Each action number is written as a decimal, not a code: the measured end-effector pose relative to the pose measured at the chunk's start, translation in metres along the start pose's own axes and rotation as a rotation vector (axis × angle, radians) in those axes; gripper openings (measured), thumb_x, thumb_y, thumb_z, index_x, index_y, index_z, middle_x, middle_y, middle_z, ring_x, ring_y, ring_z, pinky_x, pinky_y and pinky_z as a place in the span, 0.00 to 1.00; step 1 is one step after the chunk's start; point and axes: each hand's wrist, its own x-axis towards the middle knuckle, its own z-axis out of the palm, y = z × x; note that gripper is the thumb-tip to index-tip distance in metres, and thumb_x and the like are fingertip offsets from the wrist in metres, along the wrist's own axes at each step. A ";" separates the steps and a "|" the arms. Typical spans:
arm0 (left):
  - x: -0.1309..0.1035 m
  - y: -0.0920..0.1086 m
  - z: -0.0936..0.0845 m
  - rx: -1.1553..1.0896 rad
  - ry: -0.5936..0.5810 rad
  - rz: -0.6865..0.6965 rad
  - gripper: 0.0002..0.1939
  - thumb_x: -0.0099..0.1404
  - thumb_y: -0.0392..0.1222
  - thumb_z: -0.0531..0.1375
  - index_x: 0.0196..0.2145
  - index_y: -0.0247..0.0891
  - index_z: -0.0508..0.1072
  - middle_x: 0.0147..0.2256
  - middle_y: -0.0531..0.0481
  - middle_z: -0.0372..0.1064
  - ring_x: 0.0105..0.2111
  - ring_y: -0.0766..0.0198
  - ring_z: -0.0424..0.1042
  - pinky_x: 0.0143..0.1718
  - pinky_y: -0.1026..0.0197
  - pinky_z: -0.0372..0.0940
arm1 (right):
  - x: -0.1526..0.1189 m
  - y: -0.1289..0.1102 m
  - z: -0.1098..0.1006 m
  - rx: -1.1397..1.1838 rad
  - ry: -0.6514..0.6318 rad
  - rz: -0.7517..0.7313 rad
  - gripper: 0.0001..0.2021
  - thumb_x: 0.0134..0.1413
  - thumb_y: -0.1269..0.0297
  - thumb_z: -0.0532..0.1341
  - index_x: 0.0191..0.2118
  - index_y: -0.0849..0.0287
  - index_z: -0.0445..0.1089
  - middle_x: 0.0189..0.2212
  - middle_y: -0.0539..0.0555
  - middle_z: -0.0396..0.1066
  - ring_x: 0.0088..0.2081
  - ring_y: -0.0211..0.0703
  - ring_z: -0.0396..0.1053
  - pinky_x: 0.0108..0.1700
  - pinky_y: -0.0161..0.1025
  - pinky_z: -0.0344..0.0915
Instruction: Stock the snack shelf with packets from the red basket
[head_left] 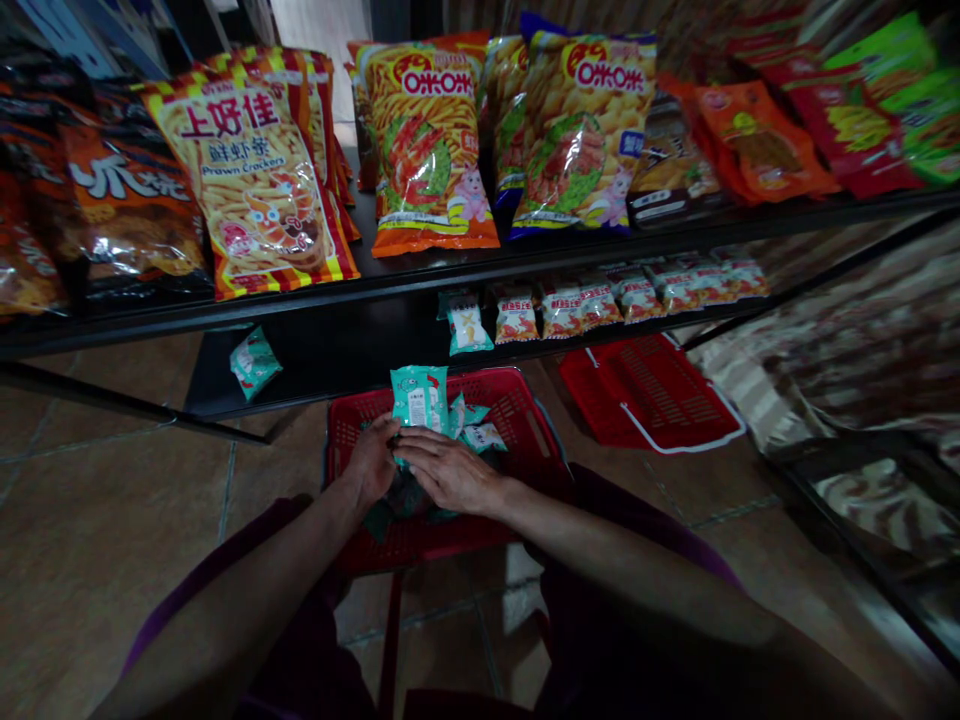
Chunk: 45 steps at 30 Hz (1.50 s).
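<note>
Both hands meet over a red basket [525, 410] on the floor, which holds several small teal snack packets [484, 437]. Fingers of my left hand [373, 462] are closed at the lower left edge of an upright teal packet [420, 393]. Across the lower part of that same packet lies my right hand [450, 470], its fingers pressed together and bent round it. The fingertips of the two hands nearly touch, and the packet's bottom is partly hidden behind them.
Large snack bags [427, 150] line the upper black shelf [405, 275]. On the lower shelf [330, 350] lie a teal packet [255, 362] at left and a row of small red-and-white packets [568, 308]. A second red basket [637, 390] is at right.
</note>
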 end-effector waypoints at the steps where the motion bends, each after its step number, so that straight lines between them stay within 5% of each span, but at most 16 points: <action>1: 0.000 0.000 0.000 0.006 0.021 0.007 0.06 0.51 0.29 0.61 0.25 0.35 0.66 0.20 0.56 0.64 0.19 0.73 0.63 0.19 0.71 0.57 | 0.000 -0.001 -0.001 0.029 0.015 -0.002 0.19 0.57 0.72 0.51 0.52 0.60 0.67 0.51 0.61 0.69 0.57 0.46 0.61 0.59 0.49 0.60; 5: 0.000 0.004 -0.004 0.013 0.044 0.038 0.05 0.51 0.29 0.61 0.27 0.35 0.68 0.23 0.54 0.68 0.21 0.71 0.66 0.23 0.68 0.62 | 0.001 0.000 -0.008 0.154 0.246 0.149 0.17 0.58 0.68 0.52 0.52 0.55 0.67 0.50 0.58 0.69 0.56 0.46 0.63 0.59 0.51 0.58; 10: -0.001 0.004 -0.008 0.010 0.023 0.052 0.08 0.50 0.32 0.63 0.30 0.35 0.69 0.27 0.52 0.72 0.26 0.67 0.71 0.30 0.64 0.67 | 0.007 0.020 -0.017 0.510 0.674 0.649 0.17 0.52 0.58 0.60 0.48 0.54 0.67 0.47 0.56 0.70 0.50 0.45 0.66 0.55 0.45 0.60; 15: -0.006 0.002 -0.004 0.019 -0.091 0.008 0.11 0.49 0.33 0.65 0.31 0.34 0.70 0.29 0.50 0.73 0.27 0.64 0.73 0.30 0.61 0.68 | 0.010 0.031 -0.022 1.113 0.649 0.994 0.18 0.37 0.51 0.68 0.34 0.56 0.70 0.35 0.51 0.74 0.38 0.41 0.71 0.42 0.38 0.67; 25: -0.012 0.002 0.010 0.150 -0.179 -0.040 0.16 0.50 0.41 0.66 0.37 0.33 0.72 0.32 0.44 0.75 0.30 0.60 0.75 0.33 0.60 0.69 | 0.010 0.028 -0.025 1.308 0.643 0.997 0.15 0.35 0.58 0.71 0.30 0.58 0.70 0.26 0.49 0.76 0.26 0.39 0.71 0.31 0.37 0.69; 33: -0.012 0.000 0.021 0.213 -0.066 -0.032 0.15 0.57 0.39 0.63 0.43 0.32 0.72 0.36 0.43 0.76 0.32 0.60 0.76 0.36 0.59 0.71 | 0.009 0.027 -0.023 1.343 0.625 0.984 0.17 0.34 0.58 0.71 0.33 0.58 0.71 0.28 0.50 0.77 0.27 0.41 0.72 0.32 0.38 0.70; 39: -0.009 -0.007 0.016 0.213 -0.151 -0.115 0.20 0.52 0.36 0.66 0.44 0.31 0.72 0.37 0.42 0.76 0.34 0.57 0.76 0.37 0.57 0.71 | 0.009 0.030 -0.024 1.299 0.636 1.000 0.17 0.34 0.58 0.71 0.32 0.59 0.71 0.25 0.49 0.75 0.24 0.38 0.70 0.29 0.36 0.68; 45: -0.003 -0.006 0.008 0.176 -0.119 -0.053 0.19 0.53 0.36 0.66 0.43 0.31 0.72 0.37 0.42 0.76 0.34 0.58 0.76 0.39 0.56 0.70 | 0.006 0.028 -0.024 1.266 0.611 1.040 0.18 0.35 0.65 0.71 0.37 0.59 0.70 0.26 0.48 0.75 0.27 0.37 0.70 0.31 0.35 0.67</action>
